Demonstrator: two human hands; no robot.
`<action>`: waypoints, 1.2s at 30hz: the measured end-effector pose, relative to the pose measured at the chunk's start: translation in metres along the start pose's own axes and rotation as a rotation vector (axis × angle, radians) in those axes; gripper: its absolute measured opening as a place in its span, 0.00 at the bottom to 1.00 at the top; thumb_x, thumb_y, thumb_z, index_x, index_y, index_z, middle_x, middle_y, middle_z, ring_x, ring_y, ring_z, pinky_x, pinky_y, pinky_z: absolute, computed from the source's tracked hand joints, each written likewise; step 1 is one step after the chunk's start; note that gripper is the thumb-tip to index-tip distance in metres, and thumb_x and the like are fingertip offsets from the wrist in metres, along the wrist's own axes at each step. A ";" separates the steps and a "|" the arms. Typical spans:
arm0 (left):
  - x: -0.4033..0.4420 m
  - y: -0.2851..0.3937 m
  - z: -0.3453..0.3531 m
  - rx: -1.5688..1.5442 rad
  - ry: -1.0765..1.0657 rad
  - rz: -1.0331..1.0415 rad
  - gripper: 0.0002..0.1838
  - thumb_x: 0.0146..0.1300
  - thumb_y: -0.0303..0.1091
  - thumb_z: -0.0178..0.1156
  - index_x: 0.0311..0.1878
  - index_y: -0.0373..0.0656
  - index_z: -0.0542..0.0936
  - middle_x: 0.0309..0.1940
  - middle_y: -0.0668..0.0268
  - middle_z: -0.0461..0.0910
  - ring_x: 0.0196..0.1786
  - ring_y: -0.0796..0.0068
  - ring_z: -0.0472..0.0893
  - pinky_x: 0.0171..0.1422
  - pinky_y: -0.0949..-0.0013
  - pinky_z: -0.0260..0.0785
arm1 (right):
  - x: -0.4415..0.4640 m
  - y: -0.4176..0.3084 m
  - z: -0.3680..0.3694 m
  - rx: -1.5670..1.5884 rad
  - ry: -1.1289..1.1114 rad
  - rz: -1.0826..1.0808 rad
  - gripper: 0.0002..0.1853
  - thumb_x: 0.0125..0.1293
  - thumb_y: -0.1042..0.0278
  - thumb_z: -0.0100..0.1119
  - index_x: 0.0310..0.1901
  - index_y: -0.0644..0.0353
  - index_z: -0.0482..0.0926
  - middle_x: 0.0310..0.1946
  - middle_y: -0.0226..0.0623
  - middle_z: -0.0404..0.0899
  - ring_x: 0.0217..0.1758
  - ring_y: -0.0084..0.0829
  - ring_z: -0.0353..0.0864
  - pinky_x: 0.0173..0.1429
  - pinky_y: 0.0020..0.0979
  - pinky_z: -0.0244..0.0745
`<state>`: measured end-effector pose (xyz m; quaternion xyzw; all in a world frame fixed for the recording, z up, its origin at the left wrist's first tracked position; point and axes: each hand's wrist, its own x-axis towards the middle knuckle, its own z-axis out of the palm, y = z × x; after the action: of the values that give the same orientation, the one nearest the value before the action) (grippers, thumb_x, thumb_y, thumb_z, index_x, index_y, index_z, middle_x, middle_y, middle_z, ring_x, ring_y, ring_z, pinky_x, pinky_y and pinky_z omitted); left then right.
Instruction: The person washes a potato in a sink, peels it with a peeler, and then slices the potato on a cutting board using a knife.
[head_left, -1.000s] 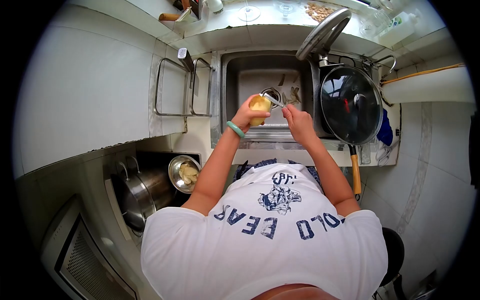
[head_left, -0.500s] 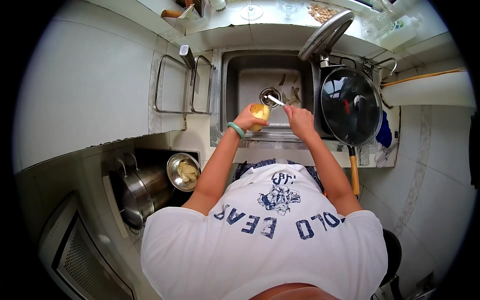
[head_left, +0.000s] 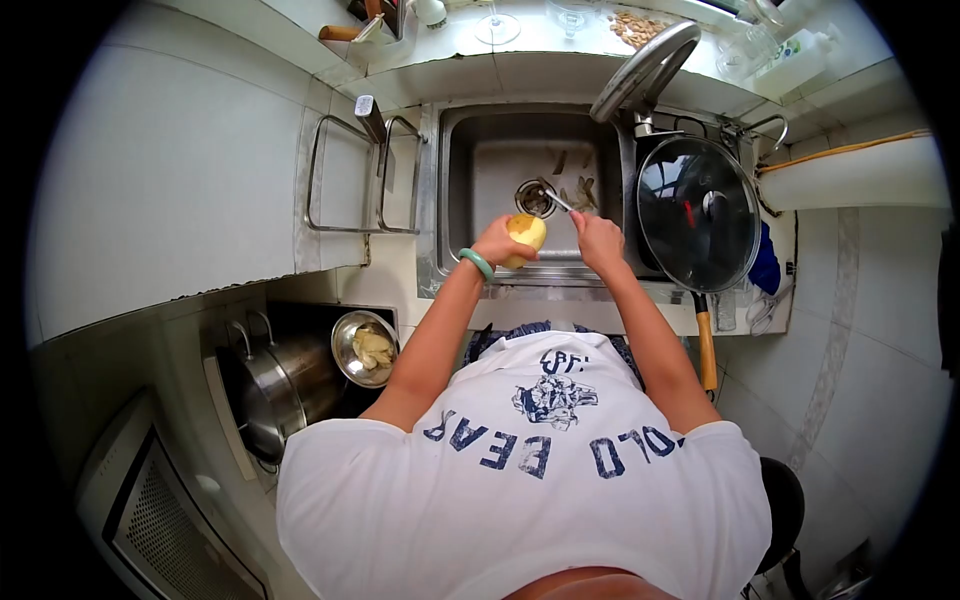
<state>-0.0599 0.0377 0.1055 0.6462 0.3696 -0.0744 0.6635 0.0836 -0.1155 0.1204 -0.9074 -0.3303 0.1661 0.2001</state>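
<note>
My left hand (head_left: 497, 243) is wrapped round a yellow, partly peeled potato (head_left: 527, 236) with a patch of brown skin on its upper side. It is over the near part of the steel sink (head_left: 490, 150). To its right, my right hand (head_left: 600, 242) grips a peeler (head_left: 559, 200) with a light handle, its head near the drain (head_left: 535, 197) and apart from the potato. Strips of brown peel (head_left: 583, 193) lie on the sink floor beside the drain.
The faucet (head_left: 650, 65) arches over the sink's far right corner. A lidded pan (head_left: 698, 213) with a wooden handle stands to the right. On the left are a metal rack (head_left: 345, 228), a bowl of pale pieces (head_left: 364, 348) and a steel pot (head_left: 285, 385).
The peeler has come away from the potato and now points down toward the drain. My left hand has turned the potato, showing its brown patch.
</note>
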 end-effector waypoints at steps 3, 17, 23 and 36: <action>-0.013 0.015 0.001 -0.104 0.000 0.087 0.43 0.32 0.23 0.74 0.57 0.33 0.67 0.46 0.63 0.74 0.48 0.71 0.75 0.56 0.71 0.67 | 0.002 -0.001 -0.005 0.378 -0.120 0.016 0.26 0.68 0.45 0.44 0.28 0.62 0.77 0.20 0.47 0.77 0.25 0.42 0.78 0.31 0.41 0.69; -0.030 0.050 0.010 -0.941 -0.302 0.114 0.35 0.45 0.14 0.63 0.59 0.43 0.65 0.52 0.62 0.71 0.54 0.66 0.74 0.56 0.57 0.73 | -0.001 -0.036 -0.017 0.797 -0.258 -0.031 0.21 0.65 0.51 0.55 0.29 0.64 0.74 0.16 0.32 0.71 0.20 0.22 0.69 0.25 0.28 0.63; -0.026 0.044 0.010 -0.956 -0.233 0.145 0.33 0.45 0.14 0.61 0.57 0.41 0.65 0.51 0.59 0.71 0.54 0.62 0.74 0.55 0.57 0.75 | -0.028 -0.043 -0.042 0.181 -0.030 -0.249 0.19 0.67 0.51 0.49 0.29 0.60 0.74 0.20 0.49 0.76 0.25 0.48 0.77 0.28 0.43 0.69; -0.015 0.020 0.008 -0.843 -0.215 -0.008 0.30 0.42 0.11 0.58 0.53 0.36 0.68 0.44 0.56 0.75 0.47 0.61 0.78 0.46 0.61 0.79 | 0.023 0.009 -0.001 -0.058 -0.087 0.040 0.24 0.67 0.45 0.44 0.32 0.57 0.81 0.29 0.50 0.80 0.34 0.53 0.80 0.37 0.47 0.74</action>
<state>-0.0557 0.0283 0.1293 0.3059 0.2991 0.0135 0.9038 0.1057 -0.1069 0.1133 -0.9111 -0.3252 0.1996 0.1560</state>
